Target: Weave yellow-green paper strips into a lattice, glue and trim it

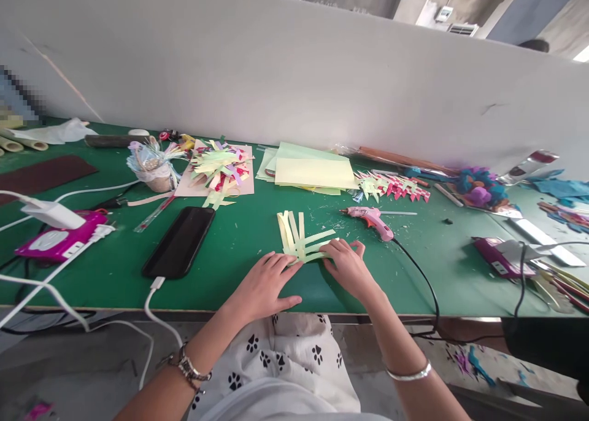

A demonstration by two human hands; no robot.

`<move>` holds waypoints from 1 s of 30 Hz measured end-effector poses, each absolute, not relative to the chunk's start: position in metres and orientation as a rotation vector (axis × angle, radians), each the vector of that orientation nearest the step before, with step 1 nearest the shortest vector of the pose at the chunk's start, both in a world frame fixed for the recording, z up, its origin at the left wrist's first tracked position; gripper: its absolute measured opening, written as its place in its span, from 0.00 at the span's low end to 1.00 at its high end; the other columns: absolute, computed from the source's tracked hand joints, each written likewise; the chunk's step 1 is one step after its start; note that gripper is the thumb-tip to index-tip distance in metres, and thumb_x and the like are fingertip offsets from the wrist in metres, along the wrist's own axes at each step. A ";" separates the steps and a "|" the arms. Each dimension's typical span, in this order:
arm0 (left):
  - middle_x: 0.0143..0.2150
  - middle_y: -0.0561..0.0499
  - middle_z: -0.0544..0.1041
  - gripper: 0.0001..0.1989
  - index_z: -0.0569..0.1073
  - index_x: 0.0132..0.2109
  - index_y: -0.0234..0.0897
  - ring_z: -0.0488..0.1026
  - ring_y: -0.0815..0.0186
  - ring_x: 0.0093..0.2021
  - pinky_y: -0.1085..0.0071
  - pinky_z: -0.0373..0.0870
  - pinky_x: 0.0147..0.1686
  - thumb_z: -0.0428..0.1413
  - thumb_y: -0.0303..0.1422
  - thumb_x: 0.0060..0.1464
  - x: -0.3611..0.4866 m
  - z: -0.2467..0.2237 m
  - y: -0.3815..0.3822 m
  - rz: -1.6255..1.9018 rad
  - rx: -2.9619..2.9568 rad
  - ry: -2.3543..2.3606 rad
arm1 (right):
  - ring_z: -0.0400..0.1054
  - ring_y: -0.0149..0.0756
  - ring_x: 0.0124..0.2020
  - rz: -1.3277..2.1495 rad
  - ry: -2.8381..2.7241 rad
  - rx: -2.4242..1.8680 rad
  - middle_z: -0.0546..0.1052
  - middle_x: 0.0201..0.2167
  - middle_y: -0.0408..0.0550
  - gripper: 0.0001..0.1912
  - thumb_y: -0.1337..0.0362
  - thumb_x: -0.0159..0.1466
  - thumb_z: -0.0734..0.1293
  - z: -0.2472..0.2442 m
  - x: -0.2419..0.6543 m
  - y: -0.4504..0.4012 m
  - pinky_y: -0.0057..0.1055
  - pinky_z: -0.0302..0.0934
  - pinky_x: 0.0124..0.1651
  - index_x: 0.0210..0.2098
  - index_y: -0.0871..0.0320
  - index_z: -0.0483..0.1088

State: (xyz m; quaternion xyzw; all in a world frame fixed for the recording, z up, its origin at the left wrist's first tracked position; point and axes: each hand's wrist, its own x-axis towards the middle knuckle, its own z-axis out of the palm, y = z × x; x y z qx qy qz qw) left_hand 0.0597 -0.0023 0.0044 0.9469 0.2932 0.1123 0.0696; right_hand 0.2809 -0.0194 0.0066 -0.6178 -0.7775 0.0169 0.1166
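Observation:
Pale green and cream paper strips point(301, 242), crossed over each other at one corner, lie on the green table in front of me. My left hand point(269, 283) rests at that crossing corner, its fingertips on the paper and its thumb stretched out to the side. At the right ends of the strips is my right hand point(347, 262), its fingers bent over the paper; whether they pinch a strip is hard to make out. A pink hot glue gun point(370, 218) with a glue stick in its back lies beyond my right hand.
Left of my hands lies a black phone point(180, 242) on a white charging cable. Purple power strips point(64, 240) with trailing cords sit at both sides. Behind are a pile of cut strips point(221, 163), paper sheets point(310, 166) and a small wrapped pot point(156, 174).

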 end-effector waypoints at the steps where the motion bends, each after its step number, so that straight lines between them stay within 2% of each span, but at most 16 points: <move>1: 0.54 0.45 0.66 0.27 0.60 0.59 0.41 0.63 0.56 0.54 0.56 0.56 0.54 0.46 0.49 0.56 0.060 0.004 -0.002 0.342 2.842 0.880 | 0.63 0.37 0.41 0.049 -2.289 -1.790 0.71 0.35 0.46 0.10 0.71 0.60 0.56 0.009 0.279 -0.018 0.41 0.44 0.48 0.36 0.56 0.67; 4: 0.54 0.45 0.66 0.26 0.60 0.58 0.42 0.63 0.55 0.53 0.56 0.57 0.54 0.46 0.48 0.56 0.060 0.004 -0.003 0.353 2.835 0.886 | 0.63 0.36 0.38 0.173 -2.342 -1.692 0.70 0.31 0.45 0.06 0.66 0.59 0.58 0.014 0.271 -0.015 0.39 0.46 0.47 0.31 0.57 0.66; 7: 0.55 0.43 0.64 0.27 0.59 0.59 0.41 0.62 0.55 0.54 0.55 0.57 0.54 0.46 0.48 0.56 0.058 0.003 -0.004 0.341 2.853 0.900 | 0.63 0.35 0.35 0.315 -2.328 -1.689 0.69 0.29 0.44 0.12 0.58 0.62 0.57 0.015 0.264 -0.012 0.37 0.47 0.43 0.27 0.57 0.65; 11: 0.57 0.43 0.63 0.28 0.55 0.61 0.39 0.62 0.55 0.56 0.55 0.54 0.57 0.44 0.48 0.57 0.053 0.002 -0.005 0.317 2.835 0.887 | 0.63 0.34 0.35 0.362 -2.249 -1.748 0.68 0.29 0.44 0.13 0.61 0.63 0.55 0.012 0.261 -0.009 0.35 0.46 0.42 0.26 0.58 0.63; 14: 0.57 0.44 0.63 0.27 0.54 0.61 0.40 0.63 0.57 0.54 0.58 0.59 0.54 0.43 0.46 0.59 0.053 0.003 -0.001 0.381 2.758 0.946 | 0.63 0.34 0.35 0.371 -2.266 -1.717 0.68 0.29 0.44 0.11 0.64 0.62 0.55 0.011 0.263 -0.008 0.35 0.45 0.42 0.27 0.58 0.64; 17: 0.54 0.45 0.66 0.22 0.59 0.59 0.42 0.67 0.58 0.49 0.63 0.67 0.43 0.44 0.43 0.60 0.060 0.004 0.007 0.467 2.666 1.098 | 0.63 0.33 0.35 0.397 -2.321 -1.689 0.68 0.29 0.44 0.10 0.65 0.62 0.55 0.013 0.266 -0.005 0.34 0.45 0.41 0.27 0.58 0.64; 20: 0.45 0.46 0.71 0.15 0.68 0.50 0.40 0.68 0.59 0.43 0.64 0.69 0.37 0.46 0.40 0.59 0.069 0.004 0.015 0.507 2.630 1.142 | 0.62 0.31 0.33 0.453 -2.360 -1.660 0.68 0.29 0.43 0.11 0.65 0.62 0.54 0.016 0.269 0.000 0.32 0.45 0.40 0.28 0.58 0.65; 23: 0.41 0.47 0.71 0.12 0.71 0.44 0.39 0.68 0.60 0.41 0.64 0.69 0.37 0.48 0.38 0.59 0.073 0.003 0.018 0.547 2.603 1.159 | 0.61 0.29 0.29 0.513 -2.352 -1.644 0.69 0.29 0.42 0.13 0.63 0.64 0.53 0.015 0.271 0.004 0.32 0.45 0.39 0.27 0.57 0.65; 30: 0.40 0.48 0.72 0.12 0.71 0.43 0.39 0.68 0.61 0.40 0.64 0.68 0.36 0.47 0.38 0.59 0.073 0.002 0.018 0.586 2.584 1.174 | 0.59 0.27 0.27 0.617 -2.234 -1.648 0.69 0.26 0.40 0.15 0.59 0.64 0.56 0.013 0.271 0.009 0.33 0.43 0.41 0.25 0.58 0.64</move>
